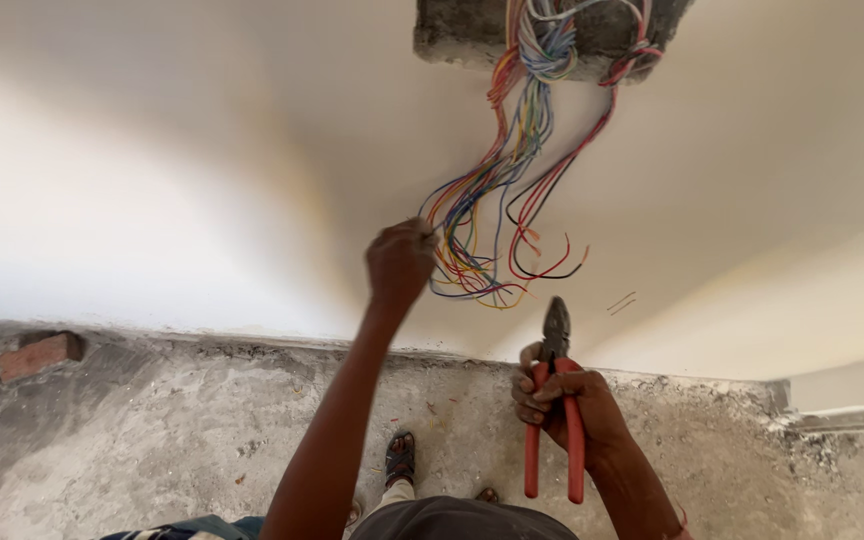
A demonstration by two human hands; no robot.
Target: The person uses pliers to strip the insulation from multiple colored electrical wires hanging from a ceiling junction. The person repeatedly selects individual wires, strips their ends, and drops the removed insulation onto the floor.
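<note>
A thick bundle of coloured wires [512, 170] hangs out of a rough opening in the white wall [202, 180] and loops at its lower end. My left hand [399, 262] is raised against the wall with its fingers pinched on one thin wire at the left side of the bundle. My right hand [564, 405] is lower, near the foot of the wall, wrapped around the red handles of a pair of pliers [555, 400]. The pliers' dark jaws point up toward the wire loops and stay a little below them.
The wall opening [472, 35] shows grey masonry at the top of the view. A rough concrete floor [152, 440] meets the wall below. A brick [40, 355] lies at the left. My sandalled foot [400, 458] stands on the floor.
</note>
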